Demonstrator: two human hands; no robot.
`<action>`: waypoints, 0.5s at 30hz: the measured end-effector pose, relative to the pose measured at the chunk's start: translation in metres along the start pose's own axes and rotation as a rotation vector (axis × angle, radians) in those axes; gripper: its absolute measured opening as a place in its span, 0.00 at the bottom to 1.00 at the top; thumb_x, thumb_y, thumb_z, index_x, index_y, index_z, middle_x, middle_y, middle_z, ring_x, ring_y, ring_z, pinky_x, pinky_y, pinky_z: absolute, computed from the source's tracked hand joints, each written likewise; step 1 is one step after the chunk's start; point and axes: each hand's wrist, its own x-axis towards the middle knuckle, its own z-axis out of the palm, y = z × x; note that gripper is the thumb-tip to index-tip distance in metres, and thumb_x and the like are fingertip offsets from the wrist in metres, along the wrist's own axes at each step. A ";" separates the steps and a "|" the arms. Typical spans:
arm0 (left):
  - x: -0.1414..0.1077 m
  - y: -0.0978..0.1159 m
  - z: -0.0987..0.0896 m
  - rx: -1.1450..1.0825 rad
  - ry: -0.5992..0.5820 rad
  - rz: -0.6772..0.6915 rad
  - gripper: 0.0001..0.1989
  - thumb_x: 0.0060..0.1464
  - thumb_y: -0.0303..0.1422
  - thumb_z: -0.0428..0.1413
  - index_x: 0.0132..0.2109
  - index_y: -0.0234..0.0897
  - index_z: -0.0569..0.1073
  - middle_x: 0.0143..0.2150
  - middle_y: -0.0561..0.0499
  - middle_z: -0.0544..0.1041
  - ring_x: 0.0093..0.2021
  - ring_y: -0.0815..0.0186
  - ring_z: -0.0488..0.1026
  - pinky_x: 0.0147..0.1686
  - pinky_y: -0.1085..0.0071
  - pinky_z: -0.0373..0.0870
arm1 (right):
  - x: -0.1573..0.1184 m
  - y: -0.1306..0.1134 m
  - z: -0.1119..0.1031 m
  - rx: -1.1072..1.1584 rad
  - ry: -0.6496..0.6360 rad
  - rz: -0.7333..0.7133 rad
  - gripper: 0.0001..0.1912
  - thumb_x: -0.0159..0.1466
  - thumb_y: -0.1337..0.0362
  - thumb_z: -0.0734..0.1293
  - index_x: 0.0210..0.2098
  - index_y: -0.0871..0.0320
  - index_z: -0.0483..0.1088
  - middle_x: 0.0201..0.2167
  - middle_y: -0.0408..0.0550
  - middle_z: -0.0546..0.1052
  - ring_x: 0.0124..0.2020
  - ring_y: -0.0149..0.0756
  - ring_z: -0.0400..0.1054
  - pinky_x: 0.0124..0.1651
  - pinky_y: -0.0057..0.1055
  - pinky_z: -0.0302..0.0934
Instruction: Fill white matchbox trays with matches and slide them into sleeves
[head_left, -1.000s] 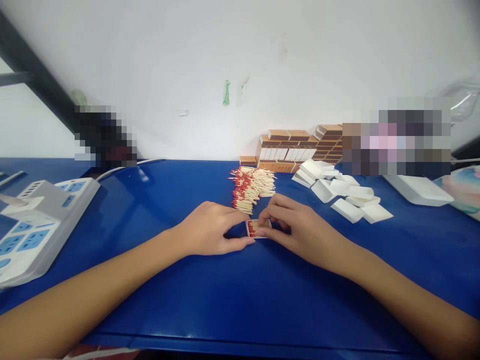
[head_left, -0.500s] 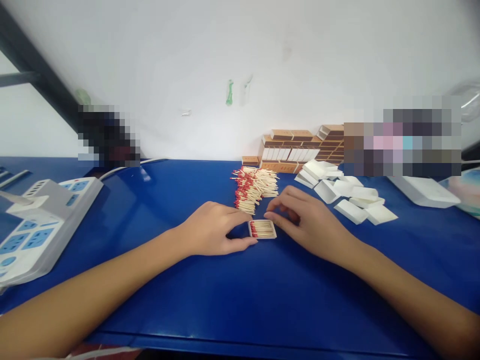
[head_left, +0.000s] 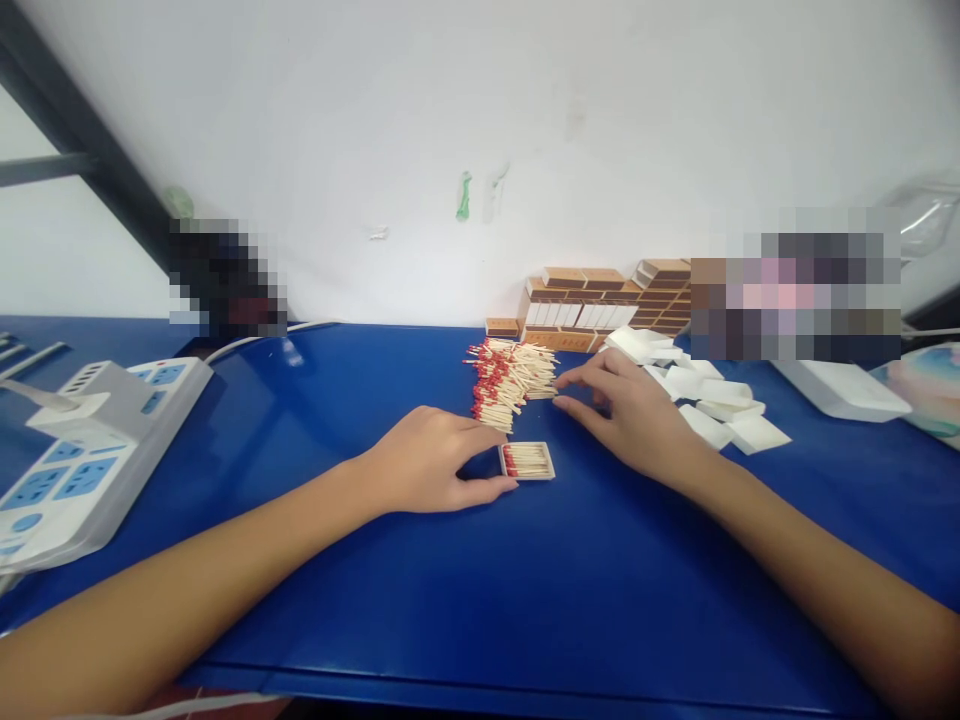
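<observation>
Right hand [head_left: 637, 410] neared match pile [head_left: 514, 375] | tray [head_left: 551, 462]: white, shallow (red-tipped matches [head_left: 529, 460] inside)

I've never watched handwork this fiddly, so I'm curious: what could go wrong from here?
The small tray has no cover over its matches, so a nudge from the left hand at its end might spill some.

The right hand is at the edge of a loose match pile; a careless brush could scatter it.

White trays lie jumbled close by the right hand, so its side might knock one away.
</observation>
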 end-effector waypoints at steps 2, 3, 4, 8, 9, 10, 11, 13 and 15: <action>0.000 0.000 0.000 0.004 -0.002 -0.003 0.18 0.64 0.46 0.57 0.50 0.37 0.80 0.28 0.55 0.77 0.27 0.69 0.74 0.29 0.71 0.63 | 0.004 -0.003 0.004 0.021 -0.013 -0.030 0.10 0.71 0.58 0.66 0.47 0.54 0.75 0.42 0.50 0.69 0.36 0.38 0.68 0.39 0.38 0.66; 0.000 0.000 0.000 0.006 -0.002 -0.003 0.18 0.64 0.46 0.58 0.50 0.37 0.80 0.28 0.55 0.77 0.27 0.69 0.73 0.29 0.71 0.62 | 0.005 -0.004 0.006 0.031 -0.019 -0.035 0.09 0.72 0.58 0.66 0.47 0.54 0.75 0.42 0.50 0.69 0.38 0.39 0.68 0.40 0.37 0.65; 0.000 0.000 0.000 0.007 -0.002 -0.003 0.18 0.64 0.46 0.58 0.50 0.37 0.80 0.28 0.55 0.77 0.27 0.69 0.73 0.29 0.71 0.62 | 0.007 -0.005 0.007 0.041 -0.024 -0.033 0.09 0.72 0.58 0.65 0.46 0.54 0.75 0.42 0.50 0.69 0.39 0.39 0.69 0.40 0.37 0.65; 0.000 0.000 0.000 0.004 0.010 0.001 0.18 0.64 0.46 0.58 0.49 0.37 0.80 0.27 0.56 0.77 0.26 0.69 0.73 0.29 0.72 0.62 | 0.009 -0.006 0.010 0.071 -0.037 -0.021 0.07 0.72 0.60 0.65 0.43 0.55 0.74 0.41 0.50 0.69 0.39 0.40 0.68 0.40 0.37 0.65; 0.001 0.000 0.001 0.005 0.011 0.004 0.18 0.64 0.46 0.58 0.49 0.37 0.80 0.27 0.56 0.77 0.26 0.69 0.73 0.29 0.72 0.62 | 0.009 -0.006 0.010 0.074 -0.036 -0.023 0.07 0.72 0.60 0.65 0.42 0.55 0.73 0.41 0.50 0.69 0.39 0.40 0.68 0.40 0.37 0.65; 0.001 0.000 0.001 0.006 0.013 0.007 0.18 0.64 0.46 0.58 0.49 0.37 0.80 0.27 0.56 0.77 0.26 0.69 0.73 0.29 0.72 0.62 | 0.009 -0.005 0.010 0.074 -0.030 -0.024 0.06 0.72 0.60 0.66 0.41 0.55 0.73 0.40 0.49 0.69 0.39 0.40 0.68 0.40 0.38 0.65; 0.001 0.000 0.001 0.007 0.013 0.010 0.18 0.64 0.46 0.58 0.49 0.37 0.80 0.27 0.56 0.77 0.26 0.69 0.73 0.29 0.72 0.62 | 0.009 -0.004 0.010 0.073 -0.025 -0.026 0.06 0.71 0.60 0.66 0.41 0.55 0.72 0.40 0.49 0.69 0.38 0.40 0.68 0.40 0.38 0.65; 0.001 0.000 0.001 0.003 0.011 0.011 0.18 0.64 0.46 0.58 0.49 0.37 0.80 0.27 0.56 0.77 0.26 0.70 0.73 0.29 0.72 0.62 | 0.008 -0.002 0.010 0.076 -0.025 -0.031 0.05 0.71 0.61 0.67 0.40 0.55 0.72 0.39 0.49 0.69 0.38 0.40 0.68 0.40 0.38 0.65; 0.001 0.000 0.001 -0.003 0.009 0.006 0.18 0.64 0.46 0.58 0.50 0.37 0.80 0.27 0.56 0.77 0.26 0.70 0.73 0.29 0.72 0.62 | 0.009 -0.002 0.010 0.089 -0.033 -0.034 0.05 0.71 0.61 0.67 0.41 0.55 0.72 0.39 0.49 0.69 0.37 0.40 0.68 0.40 0.38 0.65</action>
